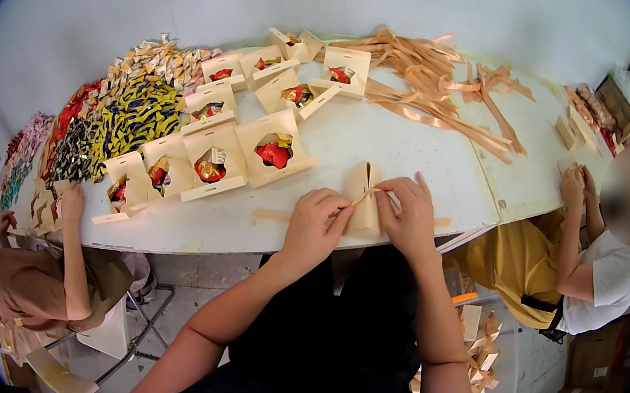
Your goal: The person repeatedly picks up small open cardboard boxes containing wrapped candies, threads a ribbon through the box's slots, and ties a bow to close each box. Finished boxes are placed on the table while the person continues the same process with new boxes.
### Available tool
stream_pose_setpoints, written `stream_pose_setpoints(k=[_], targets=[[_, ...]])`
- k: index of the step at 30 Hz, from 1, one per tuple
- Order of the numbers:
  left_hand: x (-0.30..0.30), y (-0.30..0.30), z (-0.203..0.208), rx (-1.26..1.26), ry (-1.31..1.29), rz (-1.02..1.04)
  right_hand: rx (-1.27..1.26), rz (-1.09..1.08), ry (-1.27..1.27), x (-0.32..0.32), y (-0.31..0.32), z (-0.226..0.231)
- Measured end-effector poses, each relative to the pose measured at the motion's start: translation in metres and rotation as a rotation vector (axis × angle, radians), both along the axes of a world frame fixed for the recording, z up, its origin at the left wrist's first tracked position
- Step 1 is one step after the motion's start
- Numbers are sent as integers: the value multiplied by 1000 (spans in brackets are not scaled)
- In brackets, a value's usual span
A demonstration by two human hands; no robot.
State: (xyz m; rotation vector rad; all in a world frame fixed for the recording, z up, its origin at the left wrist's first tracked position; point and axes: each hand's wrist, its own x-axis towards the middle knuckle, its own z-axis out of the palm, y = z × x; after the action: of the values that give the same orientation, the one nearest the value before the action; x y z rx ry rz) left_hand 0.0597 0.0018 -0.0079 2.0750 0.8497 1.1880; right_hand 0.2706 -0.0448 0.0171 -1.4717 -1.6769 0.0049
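A small cream paper box (pixel 360 220), closed at the top, stands at the table's near edge in front of me. A peach satin ribbon (pixel 271 215) runs to it, with one tail lying out to the left and another to the right. My left hand (pixel 315 224) pinches the ribbon at the box's left side. From the right, my right hand (pixel 409 215) pinches it between thumb and fingers near the top of the box. The exact crossing of the ribbon is partly hidden by my fingertips.
Open cream boxes (pixel 263 138) filled with wrapped sweets stand left of centre. Heaps of wrapped sweets (pixel 139 110) lie farther left, loose peach ribbons (pixel 419 67) at the back. Co-workers sit at left and right. Finished boxes (pixel 484 354) fill a container below right.
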Motion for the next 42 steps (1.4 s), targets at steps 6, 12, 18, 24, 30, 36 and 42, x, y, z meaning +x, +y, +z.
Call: stream_pose_setpoints(k=[6, 12, 18, 24, 30, 36, 42], targets=[[-17, -11, 16, -394, -167, -306, -56, -56, 194, -13, -2, -13], [13, 10, 13, -465, -554, -257, -237, -87, 91, -29, -9, 2], [39, 20, 1, -361, -590, -176, -269, -98, 41, -22, -12, 5], [29, 16, -2, -347, -510, -177, -573, 48, 270, -3, -13, 18], [14, 1, 20, -263, -323, -257, -1009, 406, 813, 41, 3, 25], [14, -16, 36, -234, -215, -252, -967, 214, 603, 37, 10, 54], [20, -35, 38, 116, -75, -16, -770, 130, 73, 2, -11, 110]])
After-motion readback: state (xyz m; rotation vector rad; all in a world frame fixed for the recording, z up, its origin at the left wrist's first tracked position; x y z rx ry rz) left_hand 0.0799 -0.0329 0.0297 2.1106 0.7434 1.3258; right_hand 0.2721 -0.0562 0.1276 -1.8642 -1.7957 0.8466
